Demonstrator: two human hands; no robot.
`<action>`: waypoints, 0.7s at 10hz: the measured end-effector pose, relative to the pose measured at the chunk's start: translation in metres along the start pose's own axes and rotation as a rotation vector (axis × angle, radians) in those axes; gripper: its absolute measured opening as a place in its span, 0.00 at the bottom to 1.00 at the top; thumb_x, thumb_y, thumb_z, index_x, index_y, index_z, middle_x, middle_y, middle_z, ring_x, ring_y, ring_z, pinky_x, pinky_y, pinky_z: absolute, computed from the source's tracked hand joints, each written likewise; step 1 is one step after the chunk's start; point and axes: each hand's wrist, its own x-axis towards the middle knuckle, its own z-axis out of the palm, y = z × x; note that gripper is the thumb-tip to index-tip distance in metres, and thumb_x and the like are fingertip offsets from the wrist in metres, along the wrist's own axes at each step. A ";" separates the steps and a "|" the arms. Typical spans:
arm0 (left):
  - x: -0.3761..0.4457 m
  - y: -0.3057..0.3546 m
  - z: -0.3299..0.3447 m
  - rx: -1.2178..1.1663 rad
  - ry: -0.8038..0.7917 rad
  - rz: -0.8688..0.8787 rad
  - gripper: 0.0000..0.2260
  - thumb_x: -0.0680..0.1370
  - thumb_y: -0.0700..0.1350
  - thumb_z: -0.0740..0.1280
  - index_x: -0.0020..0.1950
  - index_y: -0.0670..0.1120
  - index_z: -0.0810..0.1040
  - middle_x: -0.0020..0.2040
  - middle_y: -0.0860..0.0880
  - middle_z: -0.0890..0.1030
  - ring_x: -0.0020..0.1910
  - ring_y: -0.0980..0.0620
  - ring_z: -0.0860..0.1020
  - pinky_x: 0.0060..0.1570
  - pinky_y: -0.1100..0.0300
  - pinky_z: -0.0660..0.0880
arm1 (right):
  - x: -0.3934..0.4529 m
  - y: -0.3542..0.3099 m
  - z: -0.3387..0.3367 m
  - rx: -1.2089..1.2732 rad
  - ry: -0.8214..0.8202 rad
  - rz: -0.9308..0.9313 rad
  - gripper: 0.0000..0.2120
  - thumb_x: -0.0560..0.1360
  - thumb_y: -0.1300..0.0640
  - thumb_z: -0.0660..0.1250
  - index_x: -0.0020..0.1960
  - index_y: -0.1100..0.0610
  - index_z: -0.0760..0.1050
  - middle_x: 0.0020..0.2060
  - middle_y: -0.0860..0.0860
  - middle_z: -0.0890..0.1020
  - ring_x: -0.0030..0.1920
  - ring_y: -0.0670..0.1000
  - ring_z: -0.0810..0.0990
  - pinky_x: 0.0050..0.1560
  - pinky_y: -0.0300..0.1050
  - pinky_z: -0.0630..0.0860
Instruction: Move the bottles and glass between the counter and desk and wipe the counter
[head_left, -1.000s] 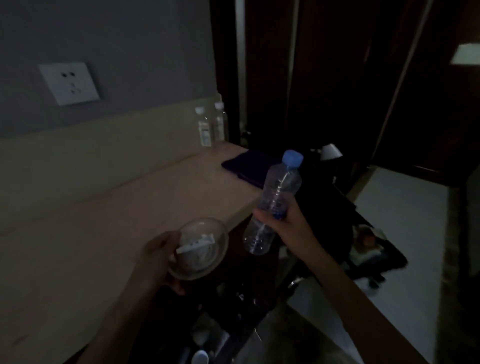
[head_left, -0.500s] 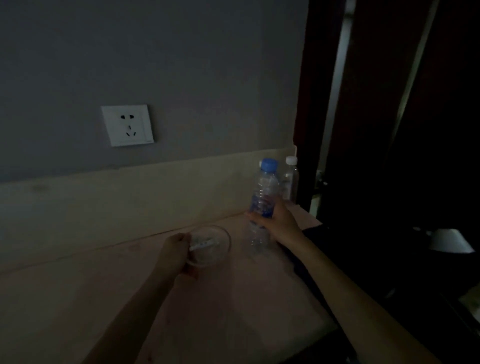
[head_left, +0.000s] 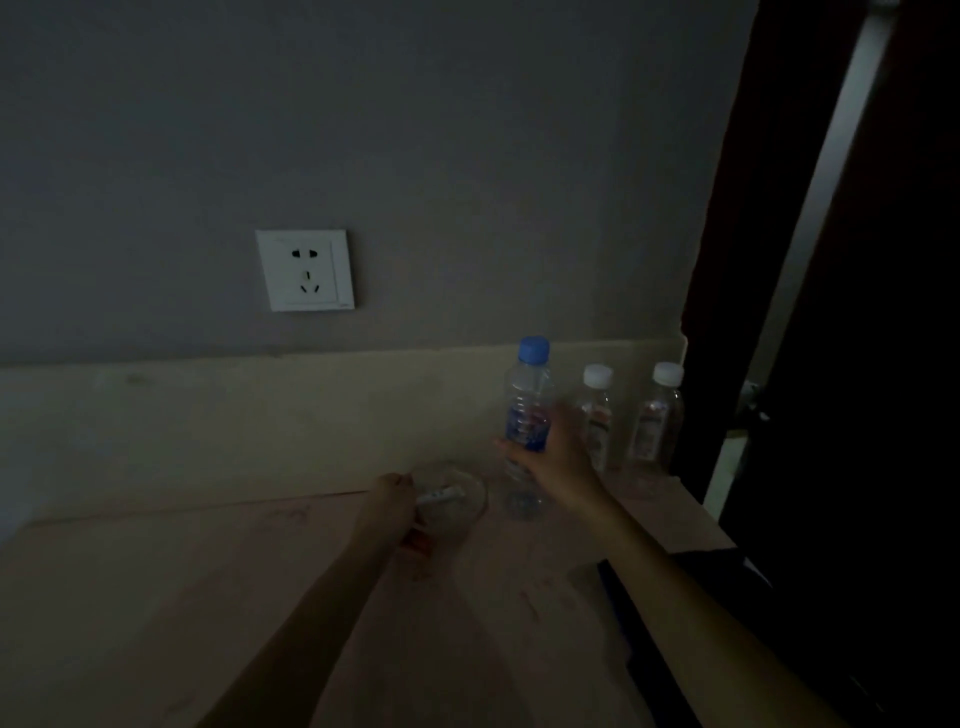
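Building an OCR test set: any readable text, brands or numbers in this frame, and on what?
None legible.
Blue-capped bottle, gripped by the right hand: blue label, print blurred.
Two white-capped bottles: labels too dim and small to read.
Glass, held by the left hand: white strip inside, no readable print.
Wall socket: no visible marking.

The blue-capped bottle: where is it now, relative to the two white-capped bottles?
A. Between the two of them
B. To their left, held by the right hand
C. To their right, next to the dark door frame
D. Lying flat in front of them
B: the blue-capped bottle stands upright in the right hand, left of both white-capped bottles.
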 end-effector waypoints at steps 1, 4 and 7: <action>0.002 -0.001 0.001 0.005 0.024 -0.045 0.18 0.83 0.39 0.54 0.38 0.36 0.77 0.30 0.43 0.81 0.28 0.50 0.81 0.26 0.61 0.73 | 0.002 0.005 0.003 0.014 0.001 -0.007 0.28 0.69 0.54 0.77 0.64 0.56 0.69 0.54 0.51 0.80 0.54 0.47 0.80 0.53 0.40 0.75; -0.003 -0.004 -0.003 -0.082 -0.041 -0.129 0.19 0.81 0.46 0.60 0.32 0.42 0.78 0.22 0.45 0.79 0.22 0.47 0.78 0.28 0.53 0.78 | -0.006 0.016 0.012 0.013 0.016 0.020 0.31 0.66 0.45 0.76 0.64 0.57 0.71 0.54 0.51 0.81 0.53 0.47 0.81 0.54 0.41 0.78; -0.032 0.001 -0.023 0.059 0.123 -0.047 0.16 0.82 0.54 0.56 0.53 0.41 0.63 0.40 0.42 0.77 0.24 0.45 0.79 0.23 0.62 0.70 | -0.049 0.006 -0.014 0.001 0.026 0.073 0.33 0.70 0.51 0.76 0.69 0.58 0.65 0.60 0.46 0.73 0.58 0.44 0.73 0.49 0.30 0.69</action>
